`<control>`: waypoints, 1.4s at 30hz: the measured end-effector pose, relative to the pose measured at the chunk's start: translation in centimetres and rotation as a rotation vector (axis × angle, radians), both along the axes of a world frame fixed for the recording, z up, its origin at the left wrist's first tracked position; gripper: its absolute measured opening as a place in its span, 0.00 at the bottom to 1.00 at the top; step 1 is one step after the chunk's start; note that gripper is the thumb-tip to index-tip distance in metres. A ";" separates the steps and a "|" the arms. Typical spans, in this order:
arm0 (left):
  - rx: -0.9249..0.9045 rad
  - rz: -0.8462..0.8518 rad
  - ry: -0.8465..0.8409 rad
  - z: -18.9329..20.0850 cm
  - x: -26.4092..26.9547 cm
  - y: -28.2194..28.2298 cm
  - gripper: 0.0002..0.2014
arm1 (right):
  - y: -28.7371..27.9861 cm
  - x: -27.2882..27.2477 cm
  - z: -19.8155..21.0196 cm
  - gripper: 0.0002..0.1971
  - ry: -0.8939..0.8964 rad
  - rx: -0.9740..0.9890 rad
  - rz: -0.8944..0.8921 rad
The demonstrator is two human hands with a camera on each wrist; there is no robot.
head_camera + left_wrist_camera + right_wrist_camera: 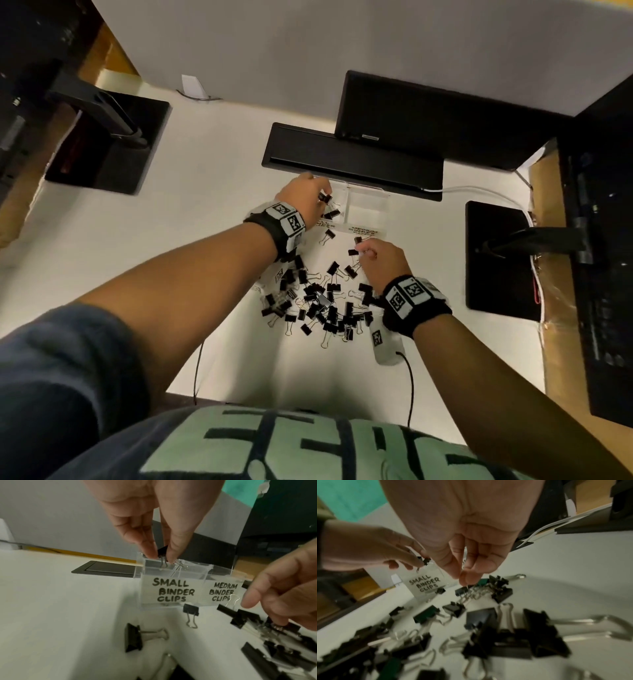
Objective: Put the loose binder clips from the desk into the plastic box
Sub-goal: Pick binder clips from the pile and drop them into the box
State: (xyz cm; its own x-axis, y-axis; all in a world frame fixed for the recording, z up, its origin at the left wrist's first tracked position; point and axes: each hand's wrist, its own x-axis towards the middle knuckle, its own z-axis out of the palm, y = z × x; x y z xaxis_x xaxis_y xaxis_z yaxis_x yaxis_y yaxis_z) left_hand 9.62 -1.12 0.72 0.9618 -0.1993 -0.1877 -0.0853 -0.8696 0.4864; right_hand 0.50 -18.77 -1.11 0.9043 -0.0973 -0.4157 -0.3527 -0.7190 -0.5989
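A clear plastic box stands on the white desk, its compartments labelled for small and medium binder clips. My left hand pinches a small black binder clip just above the small-clips compartment. A pile of loose black clips lies in front of the box. At the pile's far edge my right hand reaches down, fingertips pinched on the wire handle of a black clip that lies on the desk.
A black panel is set into the desk right behind the box, with a dark monitor beyond it. Monitor stand bases sit at the left and right. A white tagged device with a black cable lies near my right wrist.
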 end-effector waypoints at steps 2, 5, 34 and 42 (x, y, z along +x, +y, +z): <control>0.029 -0.026 0.013 -0.1 0.3 -0.1 0.14 | 0.1 -0.2 -0.2 0.18 0.015 -0.023 0.022; 0.012 -0.024 -0.004 -0.3 0.0 0.2 0.16 | 0.1 0.0 -0.8 0.18 0.016 -0.067 0.075; 0.189 -0.237 0.090 -4.3 -7.5 -0.5 0.20 | 0.7 0.2 -1.7 0.07 -0.053 0.053 -0.037; -0.195 0.071 0.039 -2.7 -7.5 0.8 0.06 | 0.4 0.5 -0.5 0.07 0.078 0.451 -0.295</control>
State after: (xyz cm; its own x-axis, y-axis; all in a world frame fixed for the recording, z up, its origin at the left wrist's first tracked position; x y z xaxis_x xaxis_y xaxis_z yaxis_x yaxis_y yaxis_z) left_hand 2.14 -0.29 -2.01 0.9675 -0.1673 -0.1895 -0.0048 -0.7618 0.6478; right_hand 1.01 -18.38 -1.65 0.8303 -0.1391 -0.5397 -0.5565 -0.2608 -0.7888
